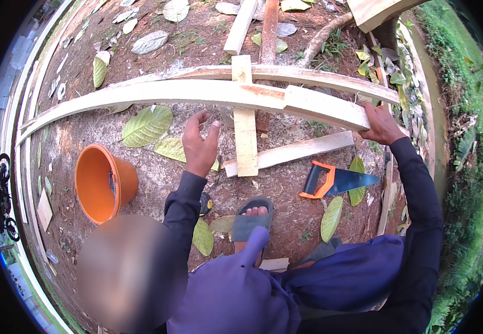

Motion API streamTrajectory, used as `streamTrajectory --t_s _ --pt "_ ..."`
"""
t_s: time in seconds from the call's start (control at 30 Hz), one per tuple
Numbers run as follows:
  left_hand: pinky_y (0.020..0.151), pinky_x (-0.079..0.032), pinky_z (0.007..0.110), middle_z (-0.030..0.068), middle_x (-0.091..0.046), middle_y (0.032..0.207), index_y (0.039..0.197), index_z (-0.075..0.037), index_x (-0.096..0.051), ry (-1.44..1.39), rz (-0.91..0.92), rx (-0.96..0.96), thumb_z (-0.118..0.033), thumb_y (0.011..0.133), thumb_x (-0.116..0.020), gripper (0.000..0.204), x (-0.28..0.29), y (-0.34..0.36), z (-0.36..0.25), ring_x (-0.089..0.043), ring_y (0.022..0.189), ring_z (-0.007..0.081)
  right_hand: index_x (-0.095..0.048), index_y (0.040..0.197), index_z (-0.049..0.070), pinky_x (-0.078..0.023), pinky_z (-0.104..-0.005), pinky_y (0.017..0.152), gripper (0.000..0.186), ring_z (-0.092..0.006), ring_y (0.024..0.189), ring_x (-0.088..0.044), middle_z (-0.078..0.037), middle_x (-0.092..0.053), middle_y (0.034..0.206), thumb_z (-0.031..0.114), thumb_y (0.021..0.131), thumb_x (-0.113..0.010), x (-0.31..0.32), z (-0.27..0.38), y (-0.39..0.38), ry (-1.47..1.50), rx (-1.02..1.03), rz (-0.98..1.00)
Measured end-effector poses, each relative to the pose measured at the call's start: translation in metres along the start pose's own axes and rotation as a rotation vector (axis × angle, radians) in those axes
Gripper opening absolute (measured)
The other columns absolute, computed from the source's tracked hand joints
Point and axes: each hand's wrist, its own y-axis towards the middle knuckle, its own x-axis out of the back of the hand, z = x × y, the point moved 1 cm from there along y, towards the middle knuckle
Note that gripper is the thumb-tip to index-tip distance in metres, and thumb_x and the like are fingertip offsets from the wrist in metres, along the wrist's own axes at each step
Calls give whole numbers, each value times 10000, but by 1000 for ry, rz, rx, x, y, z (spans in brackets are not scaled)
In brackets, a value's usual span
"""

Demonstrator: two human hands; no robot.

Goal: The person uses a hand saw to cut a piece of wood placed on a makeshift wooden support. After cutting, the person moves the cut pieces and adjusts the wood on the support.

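Observation:
A long pale wooden plank [197,93] runs across the view above bare dirt, with a short block fixed on its right part. My right hand [379,123] grips the plank's right end from below. My left hand [199,143] hovers just under the plank's middle, fingers spread, holding nothing. A short upright board [245,128] crosses under the plank beside my left hand. Another slat [291,151] lies at an angle on the ground behind it.
An orange bucket [103,183] stands tilted at the left. A hand saw with an orange-black handle [336,181] lies on the dirt at the right. More boards [252,22], large fallen leaves and a root lie beyond. My sandalled foot [251,218] is below.

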Motion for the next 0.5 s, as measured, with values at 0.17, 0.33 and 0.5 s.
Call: streamTrajectory --t_s 0.17,0.33,0.5 --pt "985 -506 448 217 -647 1225 1282 20 -606 163 91 -273 -143 895 -749 444 -40 34 -36 -632 1139 381 -496 1281 -18 -485 -496 918 706 -447 1042 -630 -265 -668 1112 241 720 -837 3 -12 10 -36 -69 40" --pt "1170 -353 521 210 -573 1370 1367 -13 -563 608 272 -383 -609 853 -734 806 -29 94 -17 -499 1361 358 -508 1223 -33 -505 -498 916 624 -459 1043 -633 -268 -650 1059 170 714 -806 2 3 21 37 22 -52" --pt "1200 -295 550 192 -592 1234 1290 -2 -577 771 437 -552 -785 777 -690 943 -19 128 6 -520 1266 358 -483 1294 -9 -493 -492 976 690 -457 1122 -596 -268 -615 1135 75 686 -798 -22 -10 12 176 -85 -83"
